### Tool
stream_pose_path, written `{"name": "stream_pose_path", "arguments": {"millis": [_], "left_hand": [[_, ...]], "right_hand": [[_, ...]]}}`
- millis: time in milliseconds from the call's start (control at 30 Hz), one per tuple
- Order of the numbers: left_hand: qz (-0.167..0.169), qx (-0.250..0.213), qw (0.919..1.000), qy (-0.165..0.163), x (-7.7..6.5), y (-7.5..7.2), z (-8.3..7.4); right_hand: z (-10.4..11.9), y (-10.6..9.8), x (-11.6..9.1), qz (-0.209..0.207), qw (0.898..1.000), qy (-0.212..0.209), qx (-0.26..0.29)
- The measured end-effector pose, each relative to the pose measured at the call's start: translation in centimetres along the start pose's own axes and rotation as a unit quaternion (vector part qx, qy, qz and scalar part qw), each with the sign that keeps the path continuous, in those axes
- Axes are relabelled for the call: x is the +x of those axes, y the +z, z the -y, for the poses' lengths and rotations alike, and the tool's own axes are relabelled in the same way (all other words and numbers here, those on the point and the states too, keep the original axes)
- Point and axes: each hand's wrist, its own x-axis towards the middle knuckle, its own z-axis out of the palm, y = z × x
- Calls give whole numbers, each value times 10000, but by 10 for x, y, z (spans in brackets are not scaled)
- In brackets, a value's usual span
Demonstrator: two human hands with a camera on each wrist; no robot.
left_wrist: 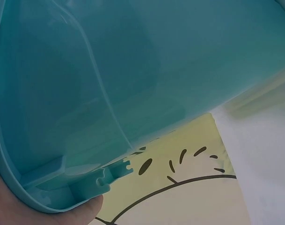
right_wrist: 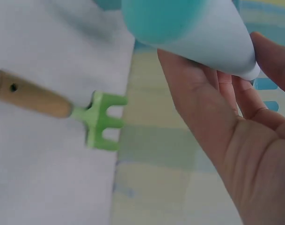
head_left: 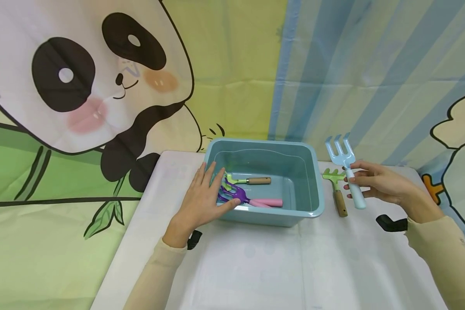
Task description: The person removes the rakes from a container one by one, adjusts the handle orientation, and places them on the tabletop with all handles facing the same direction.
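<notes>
My right hand (head_left: 387, 187) pinches the pale blue handle of a garden hand fork (head_left: 358, 199), held upright with its tines pointing up, to the right of a blue-green plastic basin (head_left: 320, 193). Below it, a small green rake (head_left: 340, 203) with a wooden handle lies on the table. My left hand (head_left: 199, 202) rests at the basin's left rim, fingers straight and spread, thumb over the front edge. Inside the basin lie purple fork tines with a pink handle (head_left: 269, 202) and a green tool with a wooden handle (head_left: 258, 181), its head partly hidden behind the purple tines.
A white-covered table (head_left: 255, 267) carries the basin near its back edge. Behind it hangs a cloth backdrop (head_left: 236, 64) with a panda, stripes and another cartoon figure at the right. Dark straps (head_left: 391, 224) show at both wrists.
</notes>
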Motion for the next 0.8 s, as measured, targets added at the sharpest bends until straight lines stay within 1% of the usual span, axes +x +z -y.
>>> {"name": "stream_pose_path", "arguments": {"millis": [233,400,633,800], "left_hand": [[2,-8,10000,-21,-1,0,0],[-11,-48,10000,-11,-1,0,0],[7,-45,10000,-14,0,0,0],[-25,-55,10000,23,0,0,1]], "right_hand": [[-42,-24,-4,-236,9988,292,302],[-64,-35,-4,-388,9971,528,398],[-94,-49,-5,-657,9895,1031,771],[-111,-56,-6,-754,9833,1295,1034]]}}
